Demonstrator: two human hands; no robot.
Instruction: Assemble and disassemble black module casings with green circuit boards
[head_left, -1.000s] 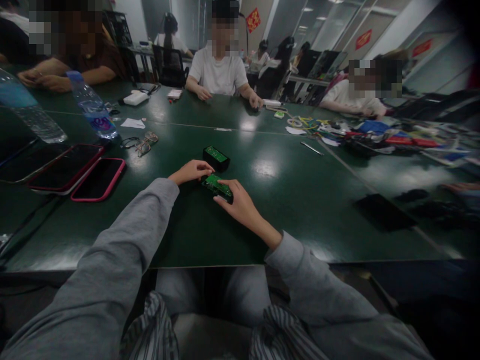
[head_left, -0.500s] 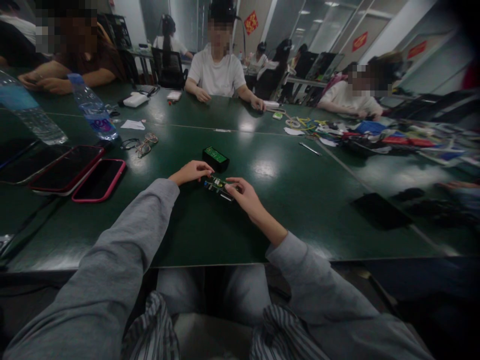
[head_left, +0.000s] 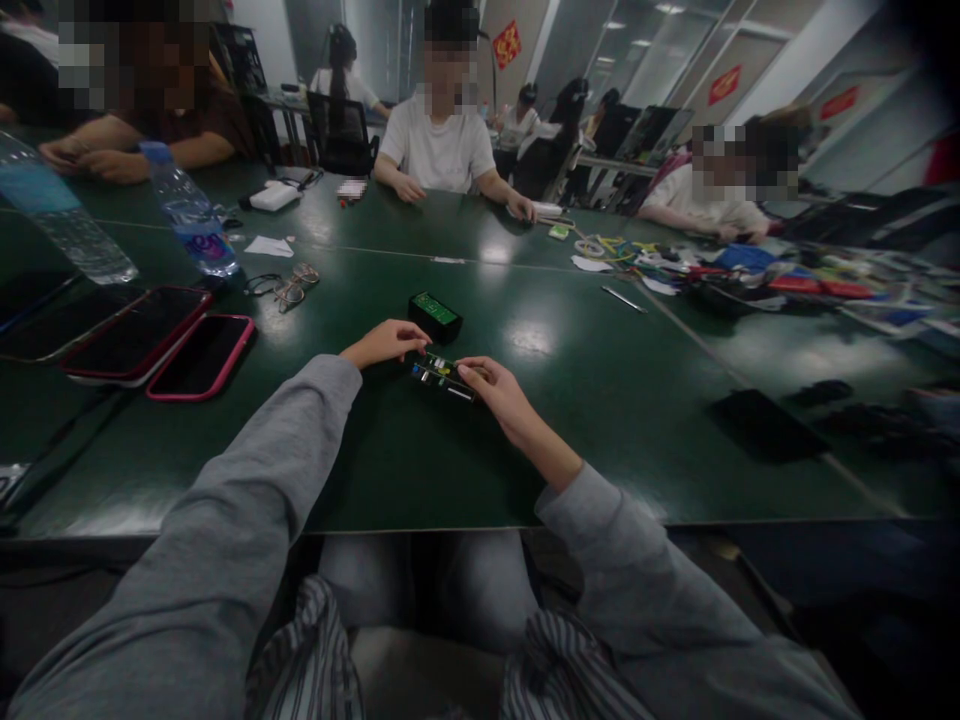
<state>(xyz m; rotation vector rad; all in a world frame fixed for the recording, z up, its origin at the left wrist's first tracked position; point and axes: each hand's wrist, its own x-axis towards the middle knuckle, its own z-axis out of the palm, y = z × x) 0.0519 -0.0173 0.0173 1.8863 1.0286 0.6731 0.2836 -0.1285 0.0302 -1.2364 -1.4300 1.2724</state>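
Observation:
A small circuit board (head_left: 442, 377) with blue, white and yellow parts is held just above the dark green table, between my two hands. At its left end, my left hand (head_left: 388, 344) is closed, with thumb and fingertips pinching the edge. My right hand (head_left: 491, 385) grips the right end, its thumb on top and its other fingers partly hidden. Just beyond the board, a black case (head_left: 436, 316) with a green circuit board showing in its top stands on the table, touched by neither hand.
Phones, among them one in a pink case (head_left: 201, 357), and two water bottles (head_left: 189, 212) stand at the left. Eyeglasses (head_left: 295, 287) lie beyond the phones. At the right are a pen (head_left: 623, 299), a dark flat object (head_left: 766, 424) and a cable pile (head_left: 720, 265). People sit across the table.
My right hand's fingers have drawn closer together at the board's right end, showing more of the board. My left hand keeps its pinch. The view has shifted slightly.

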